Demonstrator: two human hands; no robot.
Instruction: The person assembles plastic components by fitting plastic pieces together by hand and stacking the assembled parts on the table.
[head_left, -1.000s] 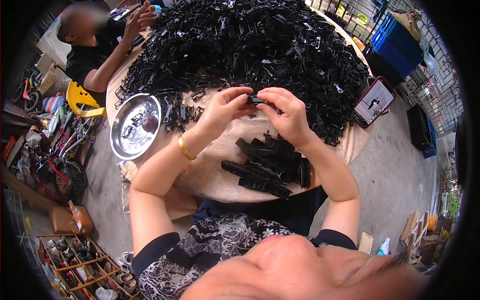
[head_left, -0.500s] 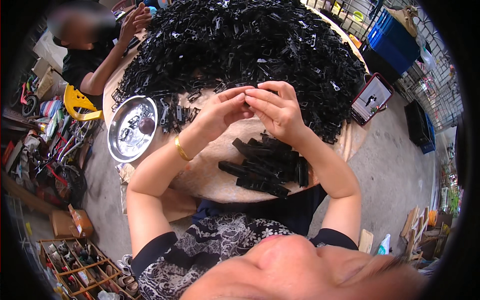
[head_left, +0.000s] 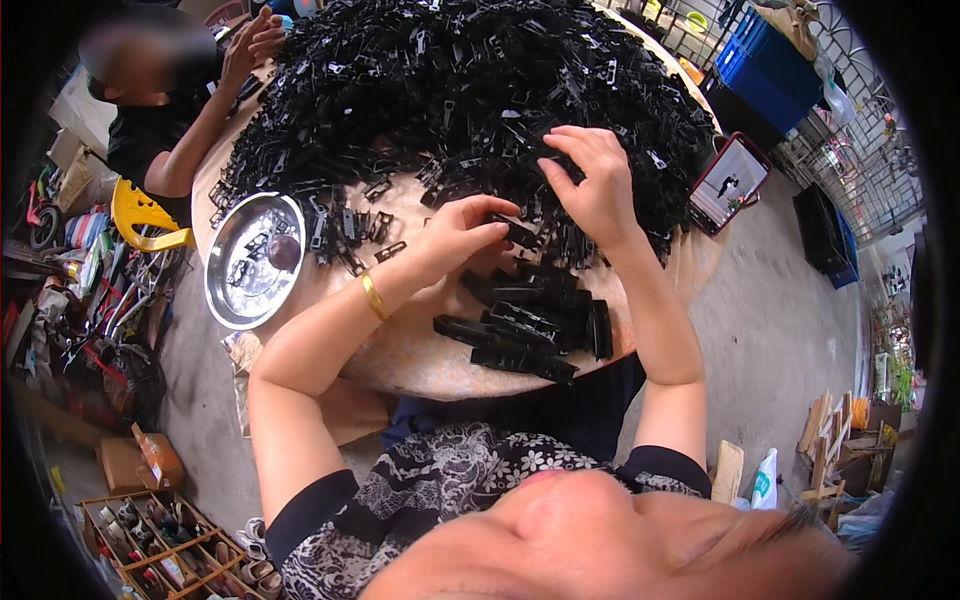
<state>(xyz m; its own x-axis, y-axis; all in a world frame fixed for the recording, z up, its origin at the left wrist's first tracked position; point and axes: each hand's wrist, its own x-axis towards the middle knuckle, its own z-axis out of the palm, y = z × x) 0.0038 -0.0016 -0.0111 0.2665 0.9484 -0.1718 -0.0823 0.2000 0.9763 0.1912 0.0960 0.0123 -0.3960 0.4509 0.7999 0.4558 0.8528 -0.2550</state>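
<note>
Between the thumb and fingers of my left hand (head_left: 462,235) is a small black plastic part (head_left: 522,232), held above the near side of the table. My right hand (head_left: 596,185) is apart from it, over the near edge of a large heap of black plastic parts (head_left: 440,90). Its thumb and fingers are spread, with nothing visible between them. Below my hands, a smaller pile of black parts (head_left: 530,320) lies close to the table's front edge, several of them side by side.
A steel bowl (head_left: 220,295) with a dark round thing and a few parts stands at the table's left. Propped at the right is a phone (head_left: 730,185). Another person (head_left: 165,150) sits at the far left, hands raised. Blue crates (head_left: 765,65) stand beyond the table.
My hands, together before, have come apart. The right one moved up and right toward the heap; the left one dropped slightly, and the black part it holds now shows.
</note>
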